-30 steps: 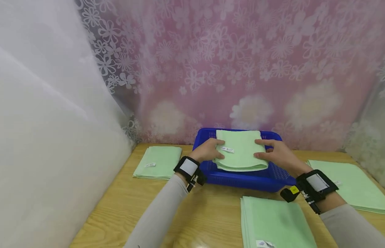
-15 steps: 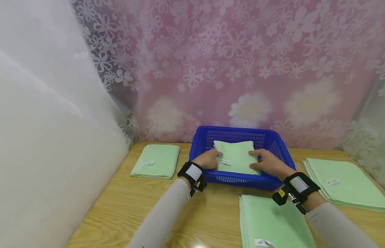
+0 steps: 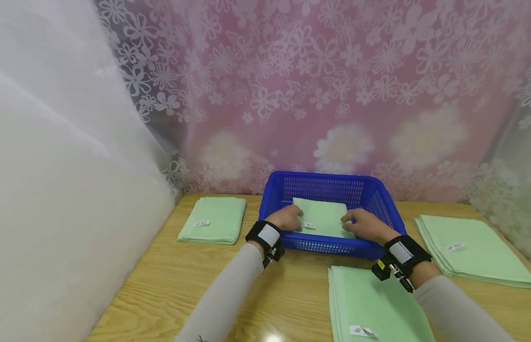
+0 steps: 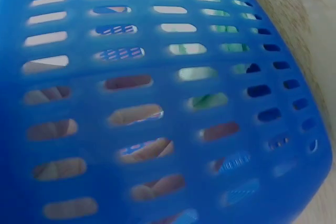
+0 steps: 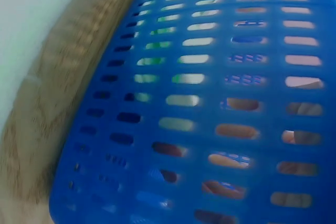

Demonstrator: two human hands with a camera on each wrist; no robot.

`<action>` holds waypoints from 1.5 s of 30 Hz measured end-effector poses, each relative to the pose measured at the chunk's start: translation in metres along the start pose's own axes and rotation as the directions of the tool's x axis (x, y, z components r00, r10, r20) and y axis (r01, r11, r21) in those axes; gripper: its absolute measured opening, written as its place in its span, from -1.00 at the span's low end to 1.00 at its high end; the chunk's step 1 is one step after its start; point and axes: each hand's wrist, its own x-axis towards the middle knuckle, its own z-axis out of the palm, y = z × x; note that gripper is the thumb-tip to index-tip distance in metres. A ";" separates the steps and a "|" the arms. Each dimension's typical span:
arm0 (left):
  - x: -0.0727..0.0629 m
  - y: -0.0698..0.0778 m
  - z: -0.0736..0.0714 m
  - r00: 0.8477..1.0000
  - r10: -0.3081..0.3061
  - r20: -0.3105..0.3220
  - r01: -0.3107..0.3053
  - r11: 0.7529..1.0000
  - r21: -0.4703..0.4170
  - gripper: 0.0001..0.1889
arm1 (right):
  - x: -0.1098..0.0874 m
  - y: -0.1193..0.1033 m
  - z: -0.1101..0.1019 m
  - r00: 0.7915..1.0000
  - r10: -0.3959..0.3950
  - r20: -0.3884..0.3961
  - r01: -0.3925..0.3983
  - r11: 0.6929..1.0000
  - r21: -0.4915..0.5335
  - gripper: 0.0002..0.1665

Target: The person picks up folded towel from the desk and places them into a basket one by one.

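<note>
A folded light green towel (image 3: 327,216) with a small white tag lies low inside the blue plastic basket (image 3: 325,179). At the towel's left edge, my left hand (image 3: 286,218) reaches over the basket's front rim and grips the side beside the tag. Opposite it, my right hand (image 3: 368,225) holds the right edge with finger and thumb tips. Both wrist views are filled by the slotted basket wall (image 4: 157,77), with bits of fingers and green cloth showing through its slots. The finger undersides are hidden.
Folded green towels lie on the wooden table (image 3: 184,285): one at left (image 3: 216,218), one at right (image 3: 475,249), and one in front (image 3: 376,304) beneath my right forearm. A pink flowered curtain (image 3: 269,95) hangs close behind the basket.
Both hands have lowered the towel from above the basket's rim down inside it. The basket's back wall now shows behind the towel. The other towels stay put.
</note>
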 end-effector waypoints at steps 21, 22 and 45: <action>0.000 0.007 0.005 0.997 0.017 0.074 -0.019 1.000 0.022 -0.72 | 0.002 -0.006 0.001 0.983 -0.037 0.181 0.050 0.996 -0.070 -0.57; 0.000 0.007 0.006 0.997 0.016 0.075 -0.017 1.000 0.024 -0.72 | 0.002 -0.006 0.000 0.983 -0.033 0.183 0.046 0.996 -0.072 -0.57; 0.000 0.006 0.008 0.996 0.021 0.081 -0.026 0.998 0.062 -0.78 | 0.003 -0.008 0.003 0.984 -0.021 0.176 0.037 0.995 -0.091 -0.55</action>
